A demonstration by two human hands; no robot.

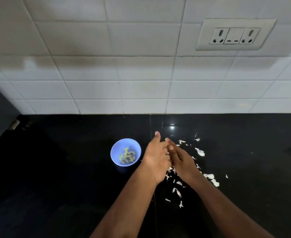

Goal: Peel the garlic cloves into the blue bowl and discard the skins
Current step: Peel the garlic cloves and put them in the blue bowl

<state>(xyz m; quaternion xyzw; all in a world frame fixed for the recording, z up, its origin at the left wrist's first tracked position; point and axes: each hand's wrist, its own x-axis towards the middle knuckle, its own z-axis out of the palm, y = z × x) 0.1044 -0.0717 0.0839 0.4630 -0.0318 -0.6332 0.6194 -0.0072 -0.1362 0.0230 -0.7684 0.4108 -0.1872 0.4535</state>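
Black and glossy, the surface (55, 169) was seen stretching from the near edge to a wall of white tiles (107, 74) at the far side, with a small point of light reflected in it toward the far right of centre. A blue bowl (125, 152) was stood on it left of centre, and a small heap of pale yellowish peeled cloves (126, 156) was held inside it. Just to the right of the bowl, the two hands were brought together above the surface, palm against palm. The left hand (155, 155) was held with fingers fairly straight and the thumb raised toward the far side; the right hand (180, 158) was laid against it with fingers extended across the left fingers. Whether anything was kept between the palms could not be told, since the contact area was hidden and somewhat blurred. White papery skins (199, 152) were scattered over the surface to the right of the hands and on the near side of them, some lying just under the wrists, others well apart toward the right. None of the skins were seen inside the bowl. On the wall at the far right, a white socket plate (235, 34) with two outlets and switches between them was mounted.
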